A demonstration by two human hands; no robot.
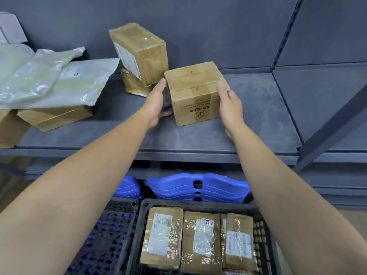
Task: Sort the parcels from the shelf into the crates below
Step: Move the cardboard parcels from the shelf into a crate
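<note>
1. Two hands reach onto the grey shelf [248, 120], one on either side of a cardboard box [193, 92].
2. Box: it sits flat on the shelf, mid-depth and about centre, with tape across its top and a printed leaf mark on its near face.
3. Left hand [155, 105]: its fingers [161, 84] are straight and spread loosely. The tips meet the box's upper left edge, and the thumb lies low beside the left face. It has no grip.
4. Right hand [229, 105]: its fingers [222, 86] bend over the box's upper right edge and hold that side. The thumb cannot be seen.
5. Taped box [140, 54]: it stands upright and tilted just beyond the left hand, against the back wall, with a white label on its left face. It rests on a smaller carton below it.
6. Plastic bags [49, 76] are heaped at the shelf's left end, on top of a flat box [55, 118].
7. White box [10, 26]: far left corner, partly out of frame.
8. Right crate [263, 235]: black, below the shelf and near the viewer. It holds three labelled, taped parcels side by side: left [163, 237], middle [201, 243] and right [239, 241].
9. Left crate [111, 235]: black, touching the right crate, with its perforated floor showing.
10. Blue stack [196, 187] of nested plastic items stands beyond the crates, under the shelf.
</note>
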